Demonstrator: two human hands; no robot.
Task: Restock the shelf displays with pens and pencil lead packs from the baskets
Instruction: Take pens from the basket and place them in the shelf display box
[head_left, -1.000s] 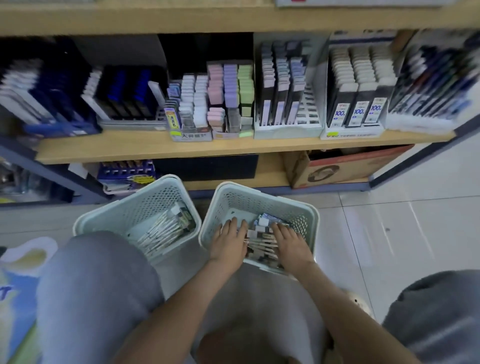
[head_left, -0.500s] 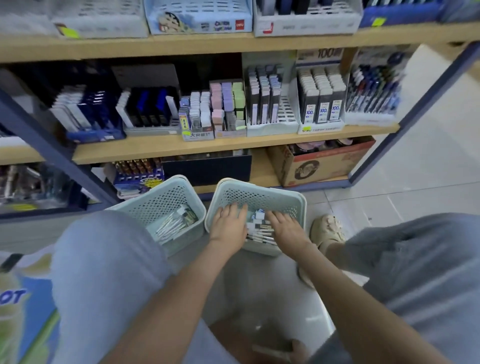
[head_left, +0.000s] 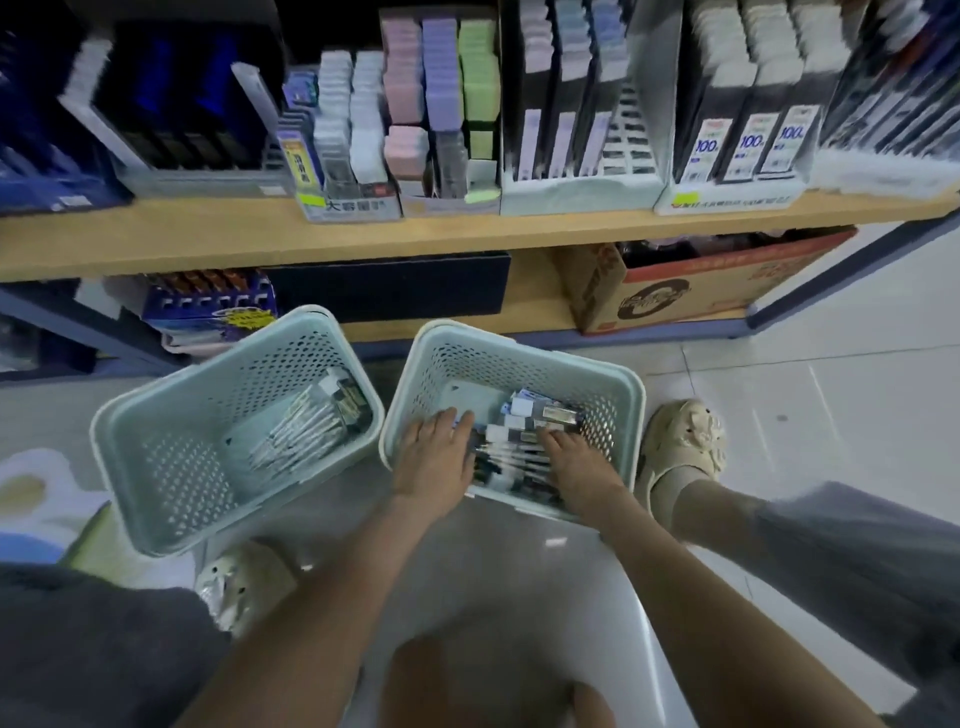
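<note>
I saw both hands in the right basket (head_left: 621, 395): left hand (head_left: 436, 457) and right hand (head_left: 576, 465) lay flat, fingers fairly straight, on the pen packs (head_left: 524, 441) nr its front rim. Left basket (head_left: 156, 467) sat just beside, w/ more pens (head_left: 306, 431); bare floor (head_left: 831, 405) on the right.

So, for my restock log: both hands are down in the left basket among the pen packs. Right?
Not quite: the head view shows the left hand and right hand down in the right basket among the pen packs; the left basket is untouched.
</note>
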